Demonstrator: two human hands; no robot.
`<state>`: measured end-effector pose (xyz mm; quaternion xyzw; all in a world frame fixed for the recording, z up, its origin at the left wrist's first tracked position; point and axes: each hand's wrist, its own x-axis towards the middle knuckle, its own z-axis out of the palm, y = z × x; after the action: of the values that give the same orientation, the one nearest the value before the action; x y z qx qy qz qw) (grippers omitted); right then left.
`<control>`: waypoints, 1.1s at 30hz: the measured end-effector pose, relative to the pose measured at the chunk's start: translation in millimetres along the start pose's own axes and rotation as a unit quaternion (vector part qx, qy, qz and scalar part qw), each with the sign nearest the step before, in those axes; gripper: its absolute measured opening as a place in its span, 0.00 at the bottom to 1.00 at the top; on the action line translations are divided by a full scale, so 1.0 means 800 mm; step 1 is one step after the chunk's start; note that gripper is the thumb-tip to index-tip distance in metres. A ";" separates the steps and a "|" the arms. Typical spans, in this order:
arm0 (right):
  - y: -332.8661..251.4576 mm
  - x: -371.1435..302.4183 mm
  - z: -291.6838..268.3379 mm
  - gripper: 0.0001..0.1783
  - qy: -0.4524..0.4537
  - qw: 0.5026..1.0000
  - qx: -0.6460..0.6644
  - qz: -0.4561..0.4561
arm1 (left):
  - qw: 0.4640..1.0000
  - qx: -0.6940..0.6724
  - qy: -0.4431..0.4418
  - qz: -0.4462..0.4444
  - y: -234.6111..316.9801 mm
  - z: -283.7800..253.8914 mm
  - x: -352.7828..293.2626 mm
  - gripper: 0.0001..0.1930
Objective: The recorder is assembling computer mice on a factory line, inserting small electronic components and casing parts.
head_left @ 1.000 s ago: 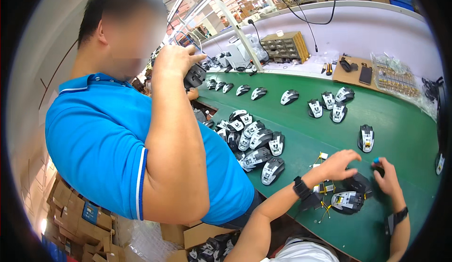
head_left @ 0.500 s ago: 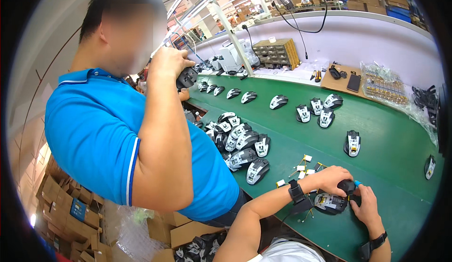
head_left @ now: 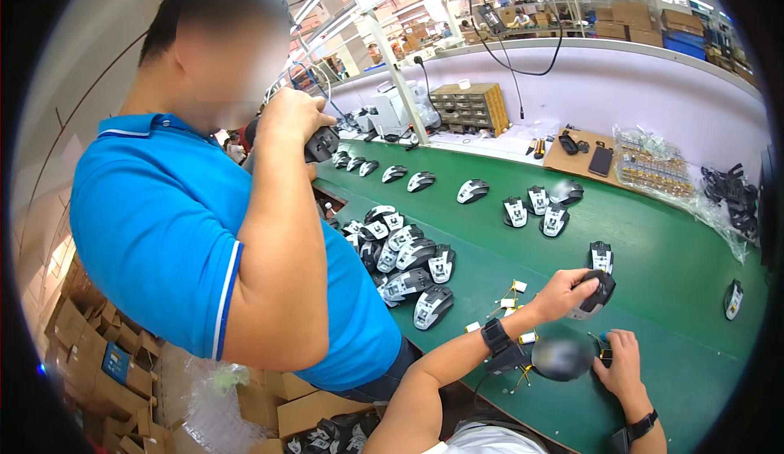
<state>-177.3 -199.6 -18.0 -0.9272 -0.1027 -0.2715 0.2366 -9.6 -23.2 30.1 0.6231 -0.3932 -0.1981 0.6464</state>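
My left hand grips a computer mouse, dark on top with a pale lower side, raised above the green bench. Lower right, my right hand is curled at the bench, its fingers around a small dark piece with a bit of blue and yellow; its kind is unclear. Between my wrists lies a rounded dark object, too blurred to make out. Small white battery packs with thin wires lie left of my left hand. Just beyond the raised mouse, another opened mouse is partly covered by it.
A person in a blue shirt stands close on my left, holding a black mouse. Several mice are heaped by that person; others are spread along the green bench. A wire-filled clear bag and a phone lie at the back.
My left hand has moved up and away from my right, lifting the mouse off the spot where both hands were together. My right hand stays low near the bench.
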 end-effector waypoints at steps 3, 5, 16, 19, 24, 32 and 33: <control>0.002 0.006 0.013 0.14 -0.082 0.997 0.008 -0.008 | 0.974 -0.220 -0.029 -0.041 0.006 -0.005 -0.002 0.24; 0.010 0.004 0.022 0.12 -0.079 0.997 -0.013 -0.010 | 0.948 -0.308 -0.015 -0.073 0.031 0.008 -0.002 0.26; -0.003 0.008 0.023 0.15 -0.082 0.986 -0.135 0.046 | 0.840 -0.537 0.018 -0.074 0.050 0.008 0.048 0.27; -0.005 0.019 0.027 0.15 -0.043 0.991 -0.129 -0.008 | 0.831 -0.556 -0.007 -0.028 0.050 -0.007 0.050 0.18; -0.011 0.064 0.006 0.10 0.040 0.870 0.417 0.258 | 0.864 -0.501 -0.031 0.051 0.081 -0.022 0.044 0.24; -0.046 0.135 -0.069 0.10 0.087 0.739 0.611 0.269 | 0.910 -0.411 -0.007 0.051 0.075 -0.013 0.054 0.31; -0.050 0.139 -0.070 0.10 0.108 0.763 0.588 0.246 | 0.907 -0.417 -0.006 0.057 0.070 -0.017 0.053 0.32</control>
<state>-122.8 -186.0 100.5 -0.5647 0.0157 -0.1886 0.8033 13.5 -38.4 96.4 0.2727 -0.3132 -0.3105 0.8551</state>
